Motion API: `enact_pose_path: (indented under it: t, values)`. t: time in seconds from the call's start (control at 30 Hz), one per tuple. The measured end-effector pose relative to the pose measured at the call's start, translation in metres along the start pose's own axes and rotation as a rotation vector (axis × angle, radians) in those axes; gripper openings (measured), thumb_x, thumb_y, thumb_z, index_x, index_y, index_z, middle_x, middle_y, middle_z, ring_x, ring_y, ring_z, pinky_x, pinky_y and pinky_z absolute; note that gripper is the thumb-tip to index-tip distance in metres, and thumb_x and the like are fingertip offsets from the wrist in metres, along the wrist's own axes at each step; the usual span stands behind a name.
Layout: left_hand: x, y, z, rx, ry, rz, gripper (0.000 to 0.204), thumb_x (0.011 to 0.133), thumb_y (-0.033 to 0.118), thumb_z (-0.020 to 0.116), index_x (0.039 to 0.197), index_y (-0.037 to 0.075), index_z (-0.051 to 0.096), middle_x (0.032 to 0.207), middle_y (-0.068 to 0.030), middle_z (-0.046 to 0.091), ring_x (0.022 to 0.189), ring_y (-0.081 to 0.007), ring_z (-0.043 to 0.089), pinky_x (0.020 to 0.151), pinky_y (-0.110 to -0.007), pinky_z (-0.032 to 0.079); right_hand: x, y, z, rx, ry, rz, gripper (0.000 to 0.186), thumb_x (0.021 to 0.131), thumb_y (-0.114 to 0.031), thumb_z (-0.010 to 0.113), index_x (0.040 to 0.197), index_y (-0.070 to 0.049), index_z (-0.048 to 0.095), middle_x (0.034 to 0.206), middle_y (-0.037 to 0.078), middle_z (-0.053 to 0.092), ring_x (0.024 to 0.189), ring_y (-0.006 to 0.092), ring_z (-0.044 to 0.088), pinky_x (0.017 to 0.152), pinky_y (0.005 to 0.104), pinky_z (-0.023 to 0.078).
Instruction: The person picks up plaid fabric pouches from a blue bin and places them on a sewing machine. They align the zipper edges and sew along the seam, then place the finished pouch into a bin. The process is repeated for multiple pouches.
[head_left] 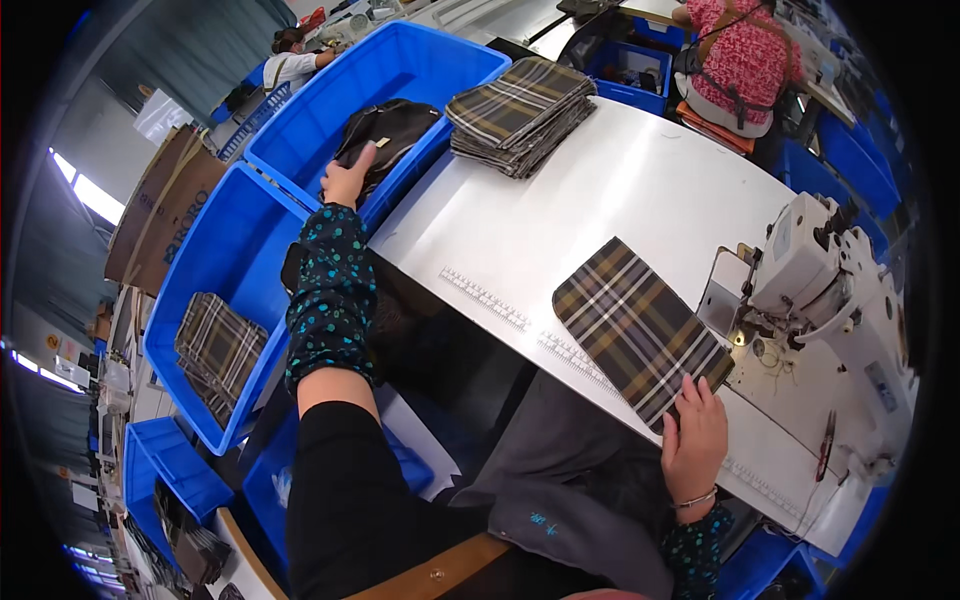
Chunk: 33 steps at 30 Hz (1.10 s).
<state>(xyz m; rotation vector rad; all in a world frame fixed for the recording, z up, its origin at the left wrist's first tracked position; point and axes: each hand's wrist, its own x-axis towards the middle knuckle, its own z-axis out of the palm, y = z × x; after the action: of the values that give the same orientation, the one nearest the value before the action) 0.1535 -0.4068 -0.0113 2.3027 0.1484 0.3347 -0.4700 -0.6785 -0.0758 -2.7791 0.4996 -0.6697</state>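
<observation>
My left hand (343, 180) reaches into the upper blue bin (270, 150), its fingers curled on the edge of a dark fabric piece (395, 135) with a small pale tag. My right hand (695, 440) rests with slightly bent, separated fingers on the lower end of a plaid fabric piece (635, 320), which lies on the white worktable (500, 230). A thick stack of similar plaid pieces (520, 105) sits at the table's back left. Just right of the single piece stands a white sewing machine (800, 270). A slim tool (826, 440) lies below the machine.
A second blue bin (160, 340) at left holds plaid pieces (220, 350). More blue bins (150, 450) sit lower left, beside a cardboard sheet (140, 240) higher up. Two co-workers sit at the back, one in a white top (290, 70), another in red patterned clothing (730, 55).
</observation>
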Motion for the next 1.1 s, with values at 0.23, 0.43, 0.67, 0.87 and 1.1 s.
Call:
enact_pose_path:
  t: [0.23, 0.43, 0.67, 0.87, 1.1]
  values:
    - [0.074, -0.049, 0.028, -0.103, 0.006, -0.37, 0.105, 0.076, 0.052, 0.092, 0.151, -0.007, 0.049, 0.16, -0.0199, 0.048, 0.149, -0.0334, 0.044, 0.121, -0.048, 0.036, -0.001, 0.002, 0.0, -0.01, 0.003, -0.013, 0.028, 0.094, -0.011, 0.07, 0.12, 0.0, 0.065, 0.142, 0.017, 0.065, 0.136, 0.0413, 0.057, 0.116, 0.0543, 0.042]
    - [0.104, -0.056, 0.001, -0.88, -0.032, -0.42, 0.061, 0.08, 0.018, 0.085, 0.127, -0.011, 0.06, 0.122, -0.0228, 0.07, 0.103, -0.0331, 0.071, 0.09, -0.045, 0.057, 0.004, -0.004, 0.004, 0.018, 0.003, -0.025, 0.028, 0.094, -0.009, 0.069, 0.119, 0.002, 0.065, 0.143, 0.018, 0.065, 0.136, 0.042, 0.057, 0.116, 0.0555, 0.042]
    - [0.045, 0.002, -0.042, -1.169, -0.186, -0.343, 0.014, 0.088, 0.005, 0.071, 0.101, 0.0, 0.066, 0.09, -0.0122, 0.073, 0.079, -0.0295, 0.074, 0.072, -0.042, 0.064, 0.004, -0.003, -0.002, -0.001, -0.032, -0.01, 0.028, 0.093, -0.007, 0.068, 0.12, 0.003, 0.065, 0.144, 0.019, 0.064, 0.137, 0.0432, 0.056, 0.115, 0.0564, 0.042]
    - [-0.046, -0.022, -0.109, -1.108, -0.104, -0.068, 0.02, 0.086, 0.0, 0.073, 0.105, -0.002, 0.071, 0.094, -0.0123, 0.074, 0.084, -0.0289, 0.075, 0.073, -0.041, 0.063, 0.001, -0.003, -0.006, -0.014, -0.043, 0.005, 0.029, 0.093, -0.006, 0.068, 0.121, 0.003, 0.064, 0.145, 0.02, 0.063, 0.138, 0.0447, 0.055, 0.115, 0.0567, 0.042]
    - [-0.041, -0.099, -0.141, 0.012, 0.365, 0.163, 0.113, 0.075, 0.041, 0.095, 0.157, -0.008, 0.035, 0.146, -0.0272, 0.053, 0.136, -0.0382, 0.054, 0.116, -0.049, 0.042, 0.002, -0.004, -0.002, 0.004, -0.046, -0.022, 0.03, 0.094, -0.005, 0.067, 0.123, 0.003, 0.063, 0.146, 0.02, 0.062, 0.139, 0.0449, 0.054, 0.115, 0.057, 0.041]
